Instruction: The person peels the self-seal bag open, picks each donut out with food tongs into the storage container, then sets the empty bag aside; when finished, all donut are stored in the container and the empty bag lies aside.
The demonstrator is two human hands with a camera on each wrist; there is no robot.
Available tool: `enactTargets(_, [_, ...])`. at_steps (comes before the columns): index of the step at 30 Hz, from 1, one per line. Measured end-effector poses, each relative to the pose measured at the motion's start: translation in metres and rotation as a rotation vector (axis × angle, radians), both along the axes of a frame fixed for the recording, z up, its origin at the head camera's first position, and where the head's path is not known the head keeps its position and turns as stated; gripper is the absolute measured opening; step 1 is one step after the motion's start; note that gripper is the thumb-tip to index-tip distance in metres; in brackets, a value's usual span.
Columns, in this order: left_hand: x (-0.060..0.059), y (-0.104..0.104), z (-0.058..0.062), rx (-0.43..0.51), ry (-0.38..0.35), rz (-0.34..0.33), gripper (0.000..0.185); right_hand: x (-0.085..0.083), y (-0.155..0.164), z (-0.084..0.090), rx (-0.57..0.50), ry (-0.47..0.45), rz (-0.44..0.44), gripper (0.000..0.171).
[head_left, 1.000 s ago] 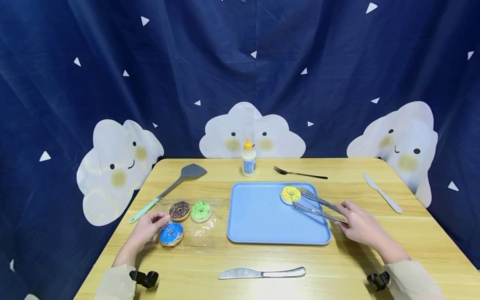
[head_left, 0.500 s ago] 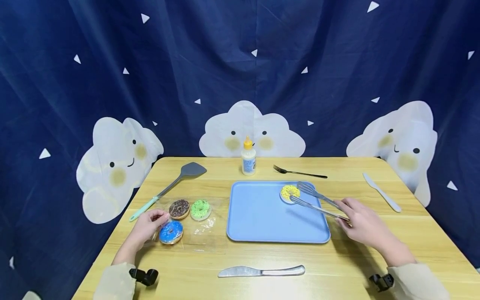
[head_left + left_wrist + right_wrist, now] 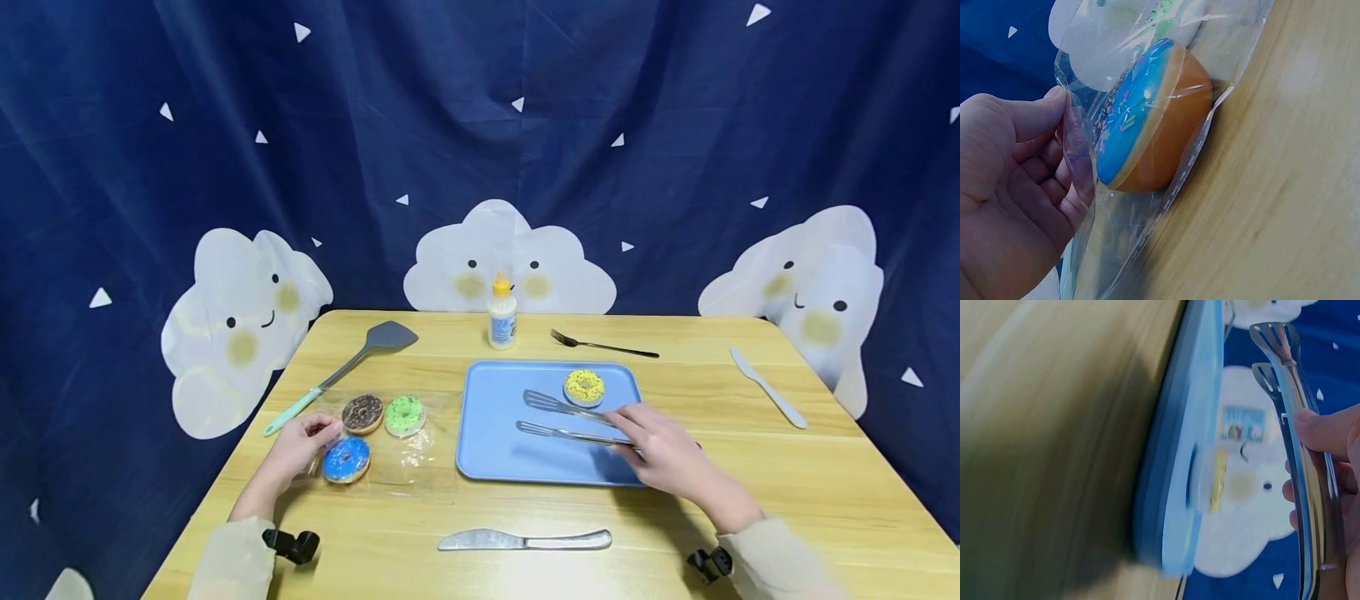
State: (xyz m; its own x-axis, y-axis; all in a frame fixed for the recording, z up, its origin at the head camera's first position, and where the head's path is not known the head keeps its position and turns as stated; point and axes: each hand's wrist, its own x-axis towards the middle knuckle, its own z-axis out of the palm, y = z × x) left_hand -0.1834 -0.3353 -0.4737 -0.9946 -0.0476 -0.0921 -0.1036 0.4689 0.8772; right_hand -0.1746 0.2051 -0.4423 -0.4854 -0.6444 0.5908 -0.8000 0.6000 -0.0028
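Observation:
My left hand (image 3: 298, 452) pinches the edge of a clear plastic bag (image 3: 1147, 250) between thumb and fingers. Inside the bag lie a blue donut (image 3: 347, 460), a chocolate donut (image 3: 363, 414) and a green donut (image 3: 405, 416). In my right hand (image 3: 667, 450) I grip metal tongs (image 3: 570, 433), held above the blue tray (image 3: 495, 462) with nothing between their slotted tips. A yellow donut (image 3: 584, 387) rests at the tray's upper right, behind the tongs.
A grey spatula (image 3: 341, 375) with a mint handle lies left of the bag. Behind the tray stand a white bottle (image 3: 502, 317) with a yellow cap and a black fork (image 3: 603, 344). A white knife (image 3: 767, 387) lies to the right, a metal knife (image 3: 525, 540) in front.
The tongs have come away from the yellow donut, which stays on the tray. My right hand has carried them leftward over the tray. My left hand keeps its place at the bag.

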Motion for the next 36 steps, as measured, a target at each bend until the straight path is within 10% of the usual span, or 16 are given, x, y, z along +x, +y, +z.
enactTargets(24, [0.005, -0.004, -0.002, 0.043, 0.021, 0.009, 0.034, 0.003, -0.123, -0.013, 0.086, -0.064, 0.132, 0.035])
enactTargets(36, [0.001, -0.002, -0.001, 0.05, 0.036, 0.016, 0.035, -0.003, -0.122, -0.006, 0.124, -0.133, 0.087, 0.037])
